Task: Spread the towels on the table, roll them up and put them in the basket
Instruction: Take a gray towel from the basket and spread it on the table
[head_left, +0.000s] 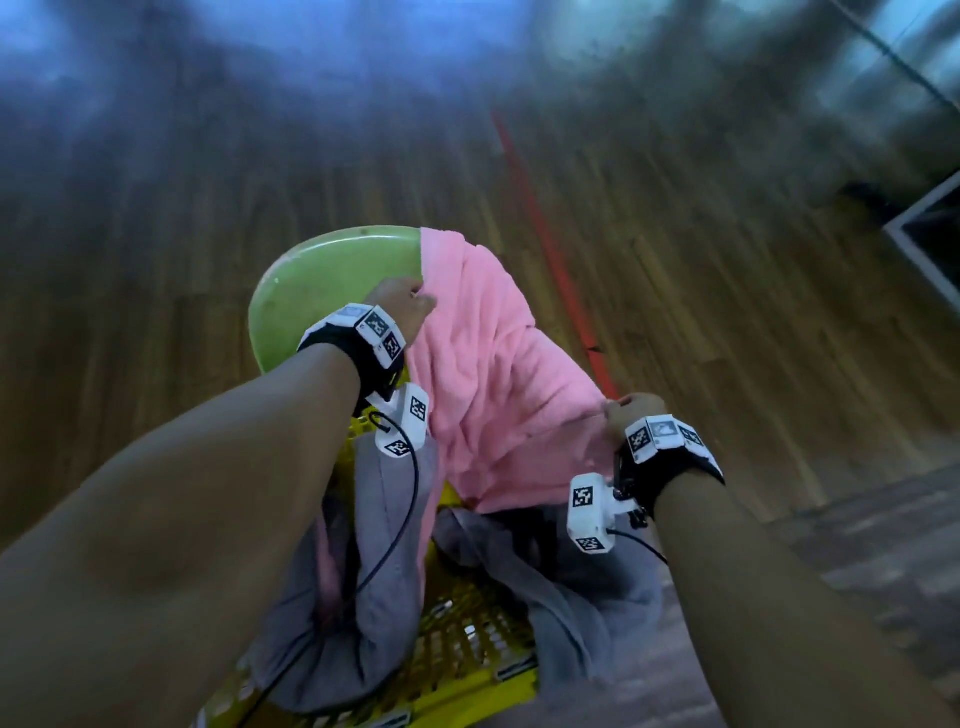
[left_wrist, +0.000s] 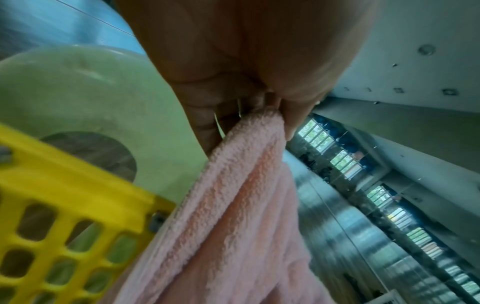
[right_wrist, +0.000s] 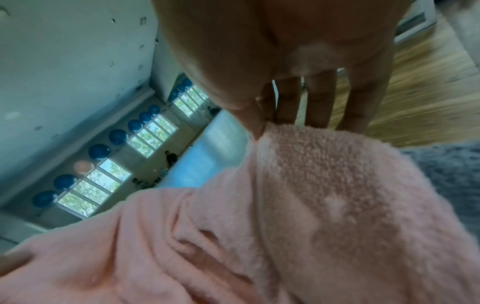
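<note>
A pink towel (head_left: 488, 374) hangs stretched between my two hands above a yellow lattice basket (head_left: 467, 649). My left hand (head_left: 405, 301) pinches its upper left edge, seen close in the left wrist view as pink towel (left_wrist: 246, 185) held between thumb and fingers (left_wrist: 205, 123). My right hand (head_left: 631, 410) pinches the right edge; in the right wrist view the thumb and fingers (right_wrist: 259, 123) nip the pink towel (right_wrist: 311, 195). A grey towel (head_left: 363, 597) lies crumpled in and over the basket (left_wrist: 52, 205), below the pink one.
A light green plastic stool (head_left: 322, 291) stands behind the basket, also in the left wrist view as the stool (left_wrist: 91, 92). Wooden floor (head_left: 727, 312) with a red line (head_left: 545, 234) spreads all around. A grey surface (head_left: 857, 571) lies at the lower right.
</note>
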